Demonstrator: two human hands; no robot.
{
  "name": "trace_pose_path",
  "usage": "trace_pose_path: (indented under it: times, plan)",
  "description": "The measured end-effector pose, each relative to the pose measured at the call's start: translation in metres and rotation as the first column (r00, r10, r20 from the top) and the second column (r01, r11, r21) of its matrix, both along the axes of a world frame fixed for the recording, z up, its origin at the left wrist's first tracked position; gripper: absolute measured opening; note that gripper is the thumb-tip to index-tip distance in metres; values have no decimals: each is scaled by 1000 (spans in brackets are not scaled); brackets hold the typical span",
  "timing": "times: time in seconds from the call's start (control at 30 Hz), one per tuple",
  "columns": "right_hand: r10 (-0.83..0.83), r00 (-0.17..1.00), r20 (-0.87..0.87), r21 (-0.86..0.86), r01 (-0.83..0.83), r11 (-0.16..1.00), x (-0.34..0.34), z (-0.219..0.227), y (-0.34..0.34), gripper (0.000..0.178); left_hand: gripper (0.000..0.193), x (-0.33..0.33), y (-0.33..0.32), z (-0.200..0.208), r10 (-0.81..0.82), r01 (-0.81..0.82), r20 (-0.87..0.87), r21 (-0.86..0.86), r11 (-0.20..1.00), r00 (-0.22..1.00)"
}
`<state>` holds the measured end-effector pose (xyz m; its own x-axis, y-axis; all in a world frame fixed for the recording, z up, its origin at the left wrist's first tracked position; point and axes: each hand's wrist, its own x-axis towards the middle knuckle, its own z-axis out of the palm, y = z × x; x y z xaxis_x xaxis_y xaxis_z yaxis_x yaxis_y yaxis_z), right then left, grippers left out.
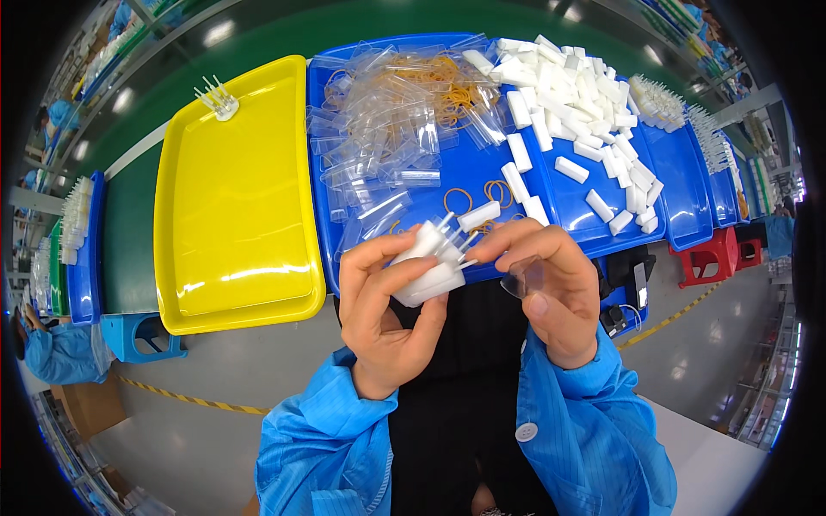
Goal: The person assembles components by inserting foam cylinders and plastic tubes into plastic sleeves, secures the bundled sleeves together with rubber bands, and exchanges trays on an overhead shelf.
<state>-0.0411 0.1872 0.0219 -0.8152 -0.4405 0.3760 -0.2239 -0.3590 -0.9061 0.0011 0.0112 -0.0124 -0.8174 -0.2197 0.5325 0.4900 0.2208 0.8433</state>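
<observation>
My left hand (pixel 379 310) is closed around a bundle of white blocks (pixel 423 284). Thin white pins (pixel 447 225) stick out of its far end, pointing up and to the right. Close beside them is my right hand (pixel 564 292), its thumb and fingers pinching a small clear plastic piece (pixel 525 277). The right index fingertip reaches near the pins; whether it touches them I cannot tell. Just beyond the hands, a loose white block (pixel 479 216) and several orange rubber bands (pixel 459 201) lie on the blue tray (pixel 331 279).
Clear plastic sleeves (pixel 379 146) pile up with rubber bands in the blue tray. Many white blocks (pixel 568 95) heap to the right. The yellow tray (pixel 237 215) carries one pinned white cluster (pixel 222 105). Red stools (pixel 705 258) stand at right; a person in blue (pixel 64 351) sits far left.
</observation>
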Motion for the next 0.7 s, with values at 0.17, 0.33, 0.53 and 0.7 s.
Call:
trace_pose_path:
  times: [0.17,0.33,0.53,0.7]
  plan:
    - [-53,998,-27,91,55,994,2,0,-6,26,29,-2,-1,0,21,-21,-37,-17,1000,999]
    - [-5,996,84,116,-5,993,2,-4,-4,29,24,0,-2,7,13,-20,86,77,997,996]
    - [35,984,176,107,-54,993,6,-5,1,32,27,-2,-8,0,17,-17,-2,-48,999,1000]
    - [63,982,177,57,-74,996,6,-8,3,32,33,-2,-4,4,-23,24,20,-49,998,1000]
